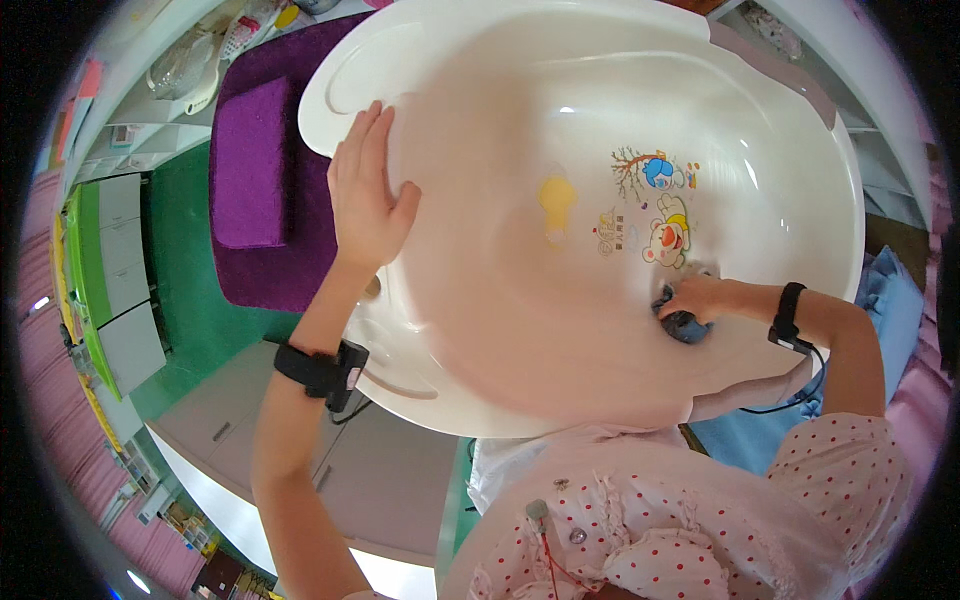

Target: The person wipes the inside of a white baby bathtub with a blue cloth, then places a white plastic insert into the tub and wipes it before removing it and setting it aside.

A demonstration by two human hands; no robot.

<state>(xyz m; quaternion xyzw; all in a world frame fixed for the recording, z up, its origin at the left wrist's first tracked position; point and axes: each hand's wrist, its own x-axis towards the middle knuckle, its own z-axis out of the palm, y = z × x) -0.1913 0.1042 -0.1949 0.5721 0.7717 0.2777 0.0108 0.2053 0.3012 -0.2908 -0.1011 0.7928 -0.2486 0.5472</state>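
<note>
A large white baby bathtub [800, 220] fills the middle and right of the view. Cartoon decals [665, 240] of a bear and a blue figure mark its inside, beside a yellow shape [557, 203]. My left hand [370, 205] lies on the tub's left rim, fingers stretched out and thumb apart, with nothing in it. Inside the tub at the right, my right hand [697, 296] is closed around a bunched dark grey-blue cloth [687, 328], pressed to the inner surface below the bear. Part of the cloth is hidden under the fingers.
Purple padded seating [250, 170] stands left of the tub on a green floor [185, 230]. Grey-beige cabinets [240, 415] are at lower left, white and green drawers [110, 240] farther left. Blue fabric [890, 310] hangs at the right. Shelves with goods [185, 75] line the upper left.
</note>
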